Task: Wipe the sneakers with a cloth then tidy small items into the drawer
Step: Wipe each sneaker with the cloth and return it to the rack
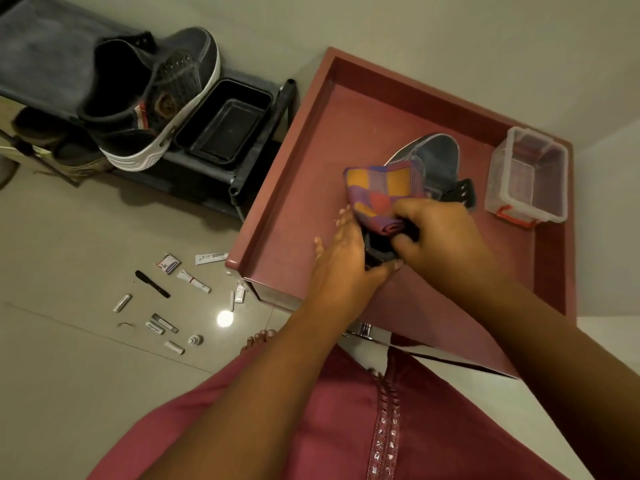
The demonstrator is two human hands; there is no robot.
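A dark grey sneaker (438, 155) lies on the maroon cabinet top (311, 161), toe pointing away. My left hand (346, 251) grips its heel. My right hand (440, 233) presses a checked orange and purple cloth (379, 192) onto the shoe's side. The second sneaker (152, 98), grey with a white sole, rests tilted on the dark shoe rack (256, 147) at the left. Several small items (162, 299), tubes, packets and a black comb-like piece, lie scattered on the floor.
An empty clear plastic box with red latches (526, 174) stands at the cabinet top's right. A black tray (225, 123) sits on the rack beside the sneaker. More shoes lie under the rack. My bare toes (258, 341) are near the cabinet corner.
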